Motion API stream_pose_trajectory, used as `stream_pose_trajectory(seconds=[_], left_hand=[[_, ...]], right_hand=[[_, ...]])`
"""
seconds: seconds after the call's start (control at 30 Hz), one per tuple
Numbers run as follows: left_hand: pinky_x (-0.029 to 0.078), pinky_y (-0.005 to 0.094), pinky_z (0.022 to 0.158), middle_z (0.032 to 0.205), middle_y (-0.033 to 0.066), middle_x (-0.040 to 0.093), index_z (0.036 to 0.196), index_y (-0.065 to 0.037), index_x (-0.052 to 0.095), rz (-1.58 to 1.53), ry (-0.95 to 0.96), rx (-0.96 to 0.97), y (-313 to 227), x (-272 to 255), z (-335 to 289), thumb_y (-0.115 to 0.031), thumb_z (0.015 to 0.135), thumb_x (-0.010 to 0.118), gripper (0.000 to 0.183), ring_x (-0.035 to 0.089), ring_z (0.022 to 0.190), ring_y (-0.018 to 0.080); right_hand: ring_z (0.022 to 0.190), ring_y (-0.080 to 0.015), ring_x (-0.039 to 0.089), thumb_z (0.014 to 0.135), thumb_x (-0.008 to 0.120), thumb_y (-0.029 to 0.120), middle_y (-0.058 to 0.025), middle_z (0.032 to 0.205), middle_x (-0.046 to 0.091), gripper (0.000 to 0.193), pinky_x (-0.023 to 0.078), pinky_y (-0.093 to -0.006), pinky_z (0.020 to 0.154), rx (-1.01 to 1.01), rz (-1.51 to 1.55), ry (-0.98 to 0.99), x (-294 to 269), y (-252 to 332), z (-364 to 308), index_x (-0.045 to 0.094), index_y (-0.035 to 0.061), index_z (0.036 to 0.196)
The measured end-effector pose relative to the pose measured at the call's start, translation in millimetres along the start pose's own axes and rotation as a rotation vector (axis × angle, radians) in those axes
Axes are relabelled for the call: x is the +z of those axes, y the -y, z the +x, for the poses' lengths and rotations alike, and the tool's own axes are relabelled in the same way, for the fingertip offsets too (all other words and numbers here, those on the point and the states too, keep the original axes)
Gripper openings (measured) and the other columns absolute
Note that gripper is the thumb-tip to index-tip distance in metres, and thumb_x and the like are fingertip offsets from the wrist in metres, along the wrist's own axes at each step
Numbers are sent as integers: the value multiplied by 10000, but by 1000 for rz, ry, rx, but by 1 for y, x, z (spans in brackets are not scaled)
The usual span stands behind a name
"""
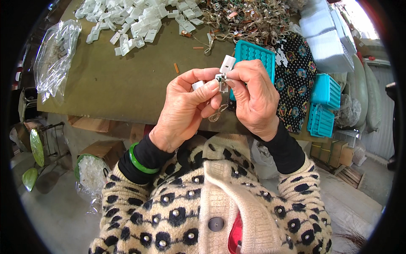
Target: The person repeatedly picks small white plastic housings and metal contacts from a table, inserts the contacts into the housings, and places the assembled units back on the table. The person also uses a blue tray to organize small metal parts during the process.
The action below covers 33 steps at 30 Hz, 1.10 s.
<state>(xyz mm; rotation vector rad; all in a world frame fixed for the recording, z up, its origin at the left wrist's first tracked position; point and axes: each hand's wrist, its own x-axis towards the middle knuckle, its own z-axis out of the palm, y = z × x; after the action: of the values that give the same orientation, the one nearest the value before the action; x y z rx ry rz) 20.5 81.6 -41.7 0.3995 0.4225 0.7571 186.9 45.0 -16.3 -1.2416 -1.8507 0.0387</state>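
A small white plastic case [228, 64] with its lid folded up is held between both hands above the table's near edge. Inside its lower half a small metallic and dark part shows, too small to name. My left hand [179, 103] pinches the lower half between thumb and fingers. Another white piece [197, 85] shows in the curl of that hand. My right hand [259, 99] has thumb and forefinger closed on the case's right side at the hinge. A thin, pale looped wire [217, 114] hangs below the fingers.
White plastic cases [139, 21] lie heaped at the back left of the olive table [127, 80]. Tangled wired parts [249, 21] are piled at the back. A teal dimpled tray [256, 53] sits behind my right hand; teal trays [325, 91] and white trays [323, 38] are stacked at right.
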Motion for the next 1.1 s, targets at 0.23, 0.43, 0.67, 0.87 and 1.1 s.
stream_pose_trajectory(seconds=[0.23,0.43,0.67,0.87,1.1], left_hand=[[345,199,454,817,50,647,1123,8,648,122,-42,58,0,7,-6,-37,886,689,244,504,550,87],[389,196,479,808,40,642,1054,-10,655,111,37,156,1,15,-21,1,883,695,175,544,591,84],[402,201,496,819,43,639,1062,-26,627,152,33,121,-1,10,-28,-50,903,686,172,541,590,90],[405,200,507,927,88,678,1109,-18,610,80,37,52,0,0,-25,-122,934,655,208,553,615,96],[430,203,503,968,115,688,1139,3,604,74,-21,19,-2,2,-25,-117,956,622,220,643,722,132]], right_hand=[[858,-213,588,854,668,-40,-87,943,584,186,492,-311,748,356,527,117,-10,11,1,543,14,980],[1002,-139,553,926,665,88,-63,1090,546,262,465,-289,869,842,1296,97,-16,27,-1,499,33,1119],[1030,-119,561,933,645,63,-58,1117,568,395,458,-265,900,767,1091,105,-10,36,2,470,9,1282],[847,-77,613,945,630,44,-26,993,640,224,505,-217,761,668,684,57,-5,31,4,633,9,1167],[760,-143,673,875,678,-14,-87,883,704,140,526,-244,675,396,388,-75,3,29,0,685,1,1013]])
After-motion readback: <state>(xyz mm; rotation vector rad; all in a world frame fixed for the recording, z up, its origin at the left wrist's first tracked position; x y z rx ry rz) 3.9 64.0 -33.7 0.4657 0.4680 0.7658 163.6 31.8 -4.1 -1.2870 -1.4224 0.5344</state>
